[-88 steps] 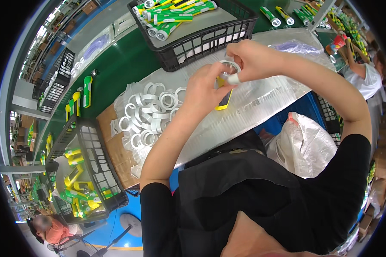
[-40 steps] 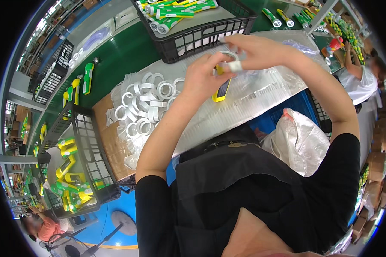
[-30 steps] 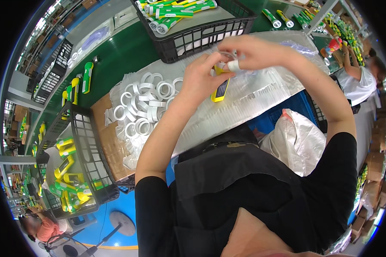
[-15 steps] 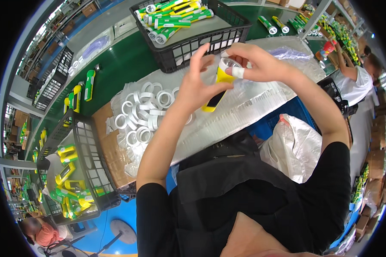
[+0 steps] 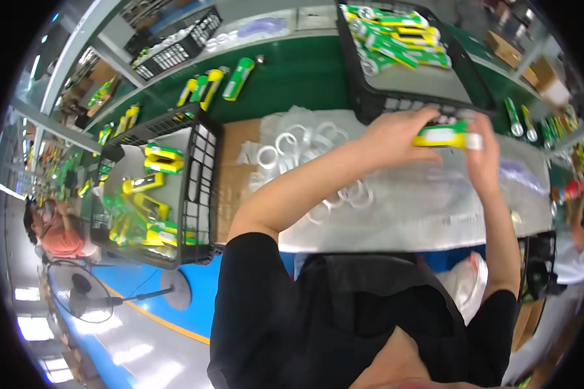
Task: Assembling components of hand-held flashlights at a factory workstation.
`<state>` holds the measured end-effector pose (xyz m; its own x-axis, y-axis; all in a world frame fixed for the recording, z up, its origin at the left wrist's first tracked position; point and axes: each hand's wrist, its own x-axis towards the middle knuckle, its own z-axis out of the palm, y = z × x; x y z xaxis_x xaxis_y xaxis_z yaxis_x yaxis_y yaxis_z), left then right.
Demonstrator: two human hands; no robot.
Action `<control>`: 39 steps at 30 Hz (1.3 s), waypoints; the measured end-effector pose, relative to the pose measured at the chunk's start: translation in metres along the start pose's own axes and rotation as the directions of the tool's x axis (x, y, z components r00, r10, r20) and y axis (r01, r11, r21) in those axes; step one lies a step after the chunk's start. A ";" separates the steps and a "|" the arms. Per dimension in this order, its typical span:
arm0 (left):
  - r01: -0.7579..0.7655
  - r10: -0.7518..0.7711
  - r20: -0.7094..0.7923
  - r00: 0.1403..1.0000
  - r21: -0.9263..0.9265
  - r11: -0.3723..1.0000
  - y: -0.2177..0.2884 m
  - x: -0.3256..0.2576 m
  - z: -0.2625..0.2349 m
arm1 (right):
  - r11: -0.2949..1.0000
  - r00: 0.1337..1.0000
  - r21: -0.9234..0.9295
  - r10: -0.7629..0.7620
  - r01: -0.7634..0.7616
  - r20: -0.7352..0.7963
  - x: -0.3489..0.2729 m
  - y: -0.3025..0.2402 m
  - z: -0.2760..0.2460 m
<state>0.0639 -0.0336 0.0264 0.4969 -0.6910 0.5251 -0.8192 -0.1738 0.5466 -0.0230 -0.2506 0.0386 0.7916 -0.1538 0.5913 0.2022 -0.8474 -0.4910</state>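
Head view, hands: the left hand (image 5: 396, 135) and the right hand (image 5: 483, 152) are raised together over the surface (image 5: 396, 220); a yellow-green packaged item (image 5: 444, 136) is held between them.
Left fingers: closed over the item's left end and top edge.
Right fingers: pinched shut on the item's right end, where a white cap-like part shows.
Item position: clear of the surface, just in front of the near wall of the black crate (image 5: 396, 91).
Handling (judged): probably light and fairly stiff, with a smooth, possibly slippery wrapper; the two ends look the soundest places for a hold, as now taken.
Below the fingers: clear plastic sheeting (image 5: 435, 207) is spread there, soft and likely to slide.
Left of the fingers: a heap of white rings (image 5: 292, 149) lies on brown cardboard (image 5: 233, 175).
Beyond the fingers: the crate is partly filled with similar green and yellow packs.
Far left: a second black crate (image 5: 175, 181) holds more packs.
Obstruction: the crate wall stands close ahead of the held item; otherwise little is in the way.
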 end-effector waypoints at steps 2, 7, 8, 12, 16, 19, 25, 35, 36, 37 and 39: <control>-0.095 0.140 -0.236 0.962 0.191 0.977 -0.055 0.007 -0.045 | 0.977 0.956 0.201 0.122 -0.068 -0.266 0.019 0.061 -0.015; 0.561 -0.374 -0.429 0.822 0.723 0.403 -0.258 -0.050 -0.178 | 0.860 0.721 0.465 0.459 -0.212 -0.520 0.083 0.259 -0.043; 0.640 -0.490 -0.475 0.731 0.726 0.251 -0.291 -0.065 -0.197 | 0.858 0.718 0.472 0.458 -0.204 -0.523 0.079 0.339 -0.058; 0.714 -0.614 -0.506 0.606 0.687 0.137 -0.377 -0.084 -0.209 | 0.733 0.641 0.212 0.672 -0.646 -0.371 0.119 0.519 -0.029; 0.705 -0.640 -0.383 0.666 0.602 0.375 -0.417 -0.071 -0.192 | 0.665 0.784 -0.415 0.519 -0.621 -0.340 0.105 0.602 -0.091; 0.704 -0.601 -0.432 0.673 0.625 0.339 -0.364 -0.067 -0.204 | 0.627 0.874 -0.615 0.264 -0.477 -0.408 0.112 0.534 -0.013; 0.537 -0.446 -0.473 0.760 0.068 0.841 -0.160 -0.001 -0.156 | 0.998 0.985 -0.049 0.034 -0.043 -0.170 0.115 0.105 -0.023; 0.273 -0.367 -0.131 0.921 -0.456 0.847 0.026 -0.059 0.001 | 0.761 0.840 0.507 0.089 -0.404 0.536 -0.055 -0.063 0.047; 0.278 -0.368 -0.118 0.922 -0.460 0.843 0.028 -0.063 0.008 | 0.699 0.851 0.565 0.121 -0.439 0.512 -0.073 -0.064 0.047; 0.263 -0.491 -0.120 0.863 -0.724 0.638 0.031 -0.062 0.018 | 0.631 0.859 0.620 0.157 -0.467 0.488 -0.087 -0.064 0.044; 0.210 -0.614 -0.064 0.787 -0.908 0.363 0.042 -0.064 0.032 | 0.565 0.821 0.635 0.146 -0.527 0.552 -0.107 -0.070 0.034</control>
<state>-0.0112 -0.0186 -0.0054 0.9121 -0.3922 0.1195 0.0664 0.4290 0.9009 -0.1026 -0.1578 -0.0124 0.9977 0.0307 0.0606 0.0627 -0.0746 -0.9952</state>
